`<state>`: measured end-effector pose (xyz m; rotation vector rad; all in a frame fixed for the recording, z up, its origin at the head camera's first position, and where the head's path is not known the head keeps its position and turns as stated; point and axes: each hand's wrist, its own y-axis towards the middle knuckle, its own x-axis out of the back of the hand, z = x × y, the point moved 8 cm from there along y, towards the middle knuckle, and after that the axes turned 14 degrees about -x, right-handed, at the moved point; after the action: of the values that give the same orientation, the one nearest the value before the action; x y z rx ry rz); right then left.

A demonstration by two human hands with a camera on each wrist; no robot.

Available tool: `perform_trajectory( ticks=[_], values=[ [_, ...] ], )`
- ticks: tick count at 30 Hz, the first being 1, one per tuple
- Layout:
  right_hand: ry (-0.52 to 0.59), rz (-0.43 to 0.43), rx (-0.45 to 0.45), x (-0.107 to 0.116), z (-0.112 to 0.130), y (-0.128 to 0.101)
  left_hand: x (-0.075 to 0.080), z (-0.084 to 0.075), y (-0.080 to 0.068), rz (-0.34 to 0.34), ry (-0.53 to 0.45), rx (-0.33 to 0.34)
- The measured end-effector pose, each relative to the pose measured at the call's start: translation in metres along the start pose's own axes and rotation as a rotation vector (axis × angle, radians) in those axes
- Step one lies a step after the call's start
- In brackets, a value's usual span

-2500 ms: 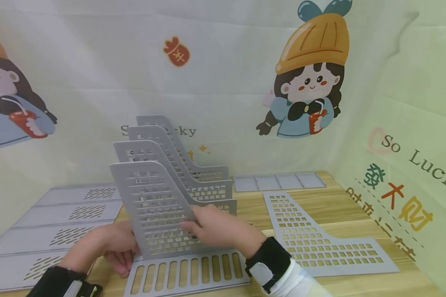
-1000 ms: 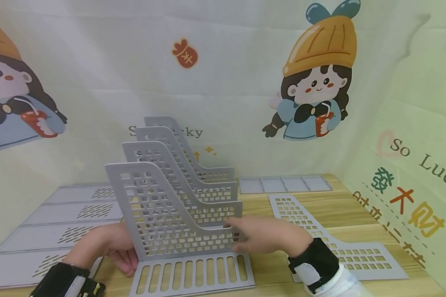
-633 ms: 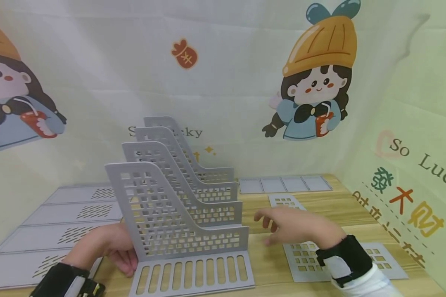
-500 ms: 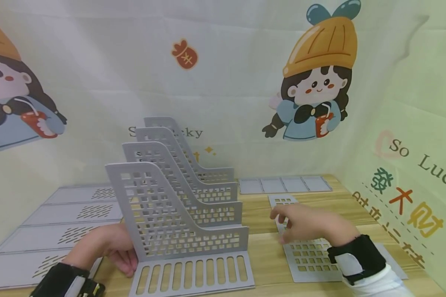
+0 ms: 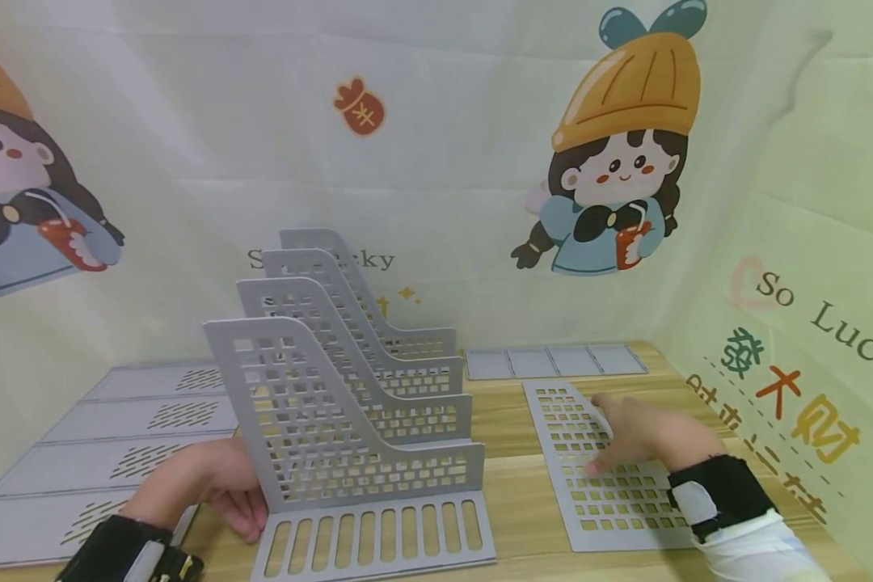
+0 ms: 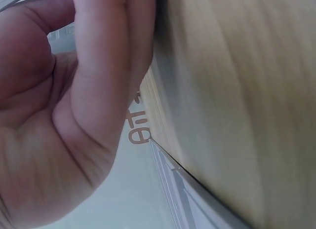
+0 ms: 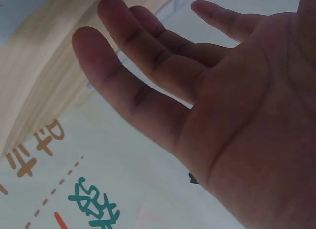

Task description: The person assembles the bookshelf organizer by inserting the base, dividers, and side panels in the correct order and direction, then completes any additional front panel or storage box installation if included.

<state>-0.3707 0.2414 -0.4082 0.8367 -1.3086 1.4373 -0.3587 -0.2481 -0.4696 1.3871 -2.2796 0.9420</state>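
A grey file rack [image 5: 313, 420] stands on the table, with several perforated divider panels upright in a row and a slotted base strip [image 5: 375, 529] in front. My left hand [image 5: 229, 481] holds the front divider at its lower left edge, part of the hand hidden behind it. In the left wrist view the left hand [image 6: 94, 76] has its fingers bent close to the wood. A loose perforated panel [image 5: 575, 461] of similar shape lies flat on the right. My right hand [image 5: 643, 432] is over its slanted edge, thumb and fingers spread. Relaxed, parted fingers [image 7: 138, 98] show in the right wrist view.
Large grey panels [image 5: 138, 449] with slots lie flat along the left side. A narrow panel with sections [image 5: 556, 361] lies at the back right. Printed cloth [image 5: 444, 162] hangs behind and along the right side of the wooden table [image 5: 524, 501].
My right hand has let go of the front divider and moved right to the loose flat panel. My left hand stays at the divider's lower left edge.
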Motion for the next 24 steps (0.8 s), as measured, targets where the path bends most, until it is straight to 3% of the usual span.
perform_trajectory(
  ticks=[9, 16, 24],
  values=[
    [-0.012, 0.041, -0.054, -0.014, -0.006, 0.007, 0.0, -0.002, -0.001, 0.006, -0.005, 0.003],
    [0.05, 0.13, -0.085, -0.022, -0.01, 0.008, 0.001, -0.004, -0.002, 0.0, 0.003, 0.006],
    [0.078, 0.134, 0.029, -0.019, -0.01, 0.012, 0.0, -0.006, -0.002, -0.022, -0.029, -0.04]
  ],
)
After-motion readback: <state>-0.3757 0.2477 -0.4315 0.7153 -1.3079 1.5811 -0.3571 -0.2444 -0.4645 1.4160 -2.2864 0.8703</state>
